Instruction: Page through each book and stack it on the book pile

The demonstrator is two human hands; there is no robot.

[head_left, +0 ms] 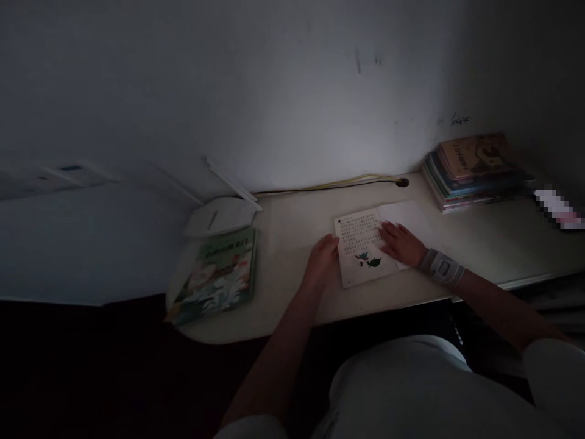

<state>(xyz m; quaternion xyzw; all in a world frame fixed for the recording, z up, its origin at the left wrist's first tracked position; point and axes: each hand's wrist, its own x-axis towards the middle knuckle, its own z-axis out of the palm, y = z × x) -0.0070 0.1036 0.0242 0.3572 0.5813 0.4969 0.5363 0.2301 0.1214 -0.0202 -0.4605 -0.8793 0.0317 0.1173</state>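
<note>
An open book (365,244) lies on the pale desk, its left page showing printed text and a small leaf drawing. My left hand (323,256) is closed at the book's left edge, with the thumb side against the page edge. Flat across the middle fold and right page rests my right hand (402,243), fingers spread and pointing left. A grey band with a square face is round my right wrist. Part of the right page is hidden under that hand.
Green-covered books (219,274) lie at the desk's left end, before a white router (222,216) with antennas. A book stack (475,167) stands back right, a blurred phone-like object (558,208) beyond it. Cables (329,185) run along the wall to a desk hole.
</note>
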